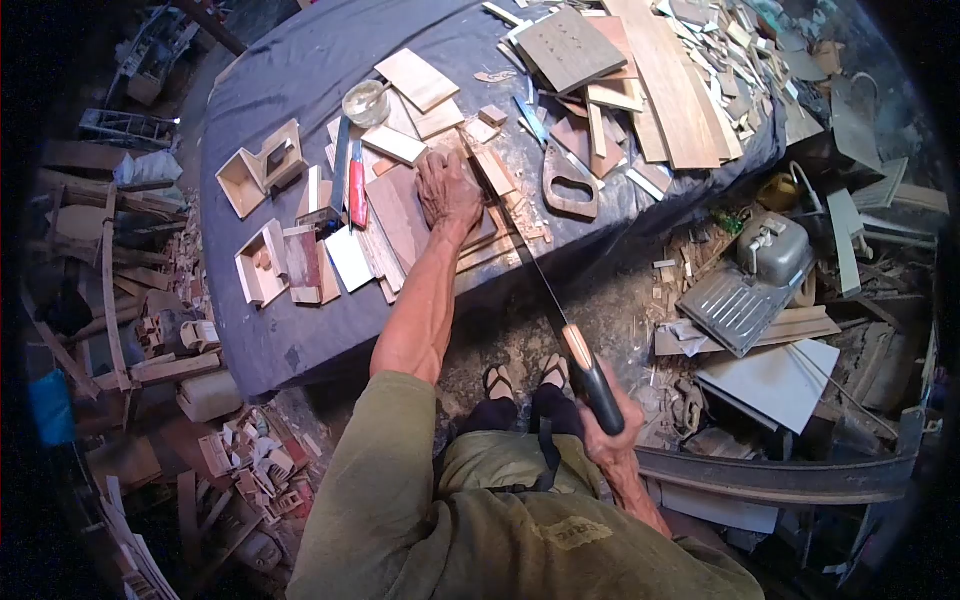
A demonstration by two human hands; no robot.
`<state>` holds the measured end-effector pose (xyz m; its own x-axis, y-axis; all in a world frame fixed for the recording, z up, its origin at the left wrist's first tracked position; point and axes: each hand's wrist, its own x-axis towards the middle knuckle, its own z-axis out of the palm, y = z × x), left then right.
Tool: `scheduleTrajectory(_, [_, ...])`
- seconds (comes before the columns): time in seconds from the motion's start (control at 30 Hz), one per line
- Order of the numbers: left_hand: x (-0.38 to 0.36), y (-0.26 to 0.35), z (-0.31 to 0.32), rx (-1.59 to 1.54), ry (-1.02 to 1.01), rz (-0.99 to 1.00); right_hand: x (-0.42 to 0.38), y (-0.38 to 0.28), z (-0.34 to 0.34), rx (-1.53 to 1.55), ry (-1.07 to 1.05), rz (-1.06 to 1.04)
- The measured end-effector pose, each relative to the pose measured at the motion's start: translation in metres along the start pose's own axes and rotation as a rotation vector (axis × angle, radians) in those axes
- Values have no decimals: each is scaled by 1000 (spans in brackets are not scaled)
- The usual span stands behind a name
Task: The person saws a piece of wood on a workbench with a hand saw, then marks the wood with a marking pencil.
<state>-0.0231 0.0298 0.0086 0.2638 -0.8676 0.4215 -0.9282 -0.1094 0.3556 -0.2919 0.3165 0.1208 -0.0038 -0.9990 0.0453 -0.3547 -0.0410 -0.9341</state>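
Note:
My left hand (pixel 449 192) presses down on a wooden board (pixel 397 215) near the table's front edge, its fingers bent over pieces of wood. My right hand (pixel 612 428) is wrapped round the black handle of a long, thin-bladed saw (pixel 578 345). The saw's blade runs up and left from the handle, past the table edge, to the wood just right of my left hand. A small light wood strip (pixel 495 170) lies beside the blade. Sawdust and small chips are scattered there.
On the dark-covered table (pixel 300 345) are a red-handled tool (pixel 357 190), a glass jar (pixel 366 103), small open boxes (pixel 262 168), a second handsaw (pixel 570 185) and stacked boards (pixel 570 50). A metal sink (pixel 775 250) and wood scraps lie on the floor at right.

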Motion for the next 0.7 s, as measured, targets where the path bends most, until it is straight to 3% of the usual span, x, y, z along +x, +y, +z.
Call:
scheduleTrajectory(0.1, [0,0,1,51,3,32,-12,6,-6,-15,37,-72])
scheduleTrajectory(0.2, [0,-2,2,17,40,72,22,-9,9,40,-21,25])
scheduleTrajectory(0.23, [-1,-4,0,20,31,60,25,-18,7,53,-42,193])
scheduleTrajectory(0.4, [-2,-4,4,30,13,101,2,-3,5,41,-5,-29])
scheduleTrajectory(0.5, [-3,-8,7,-32,-1,104,6,-4,4,79,13,101])
scheduleTrajectory(0.63, [-3,-7,9,-6,38,111,12,-2,15,72,51,6])
scheduleTrajectory(0.7, [-6,-5,8,-8,23,75,6,4,12,90,7,86])
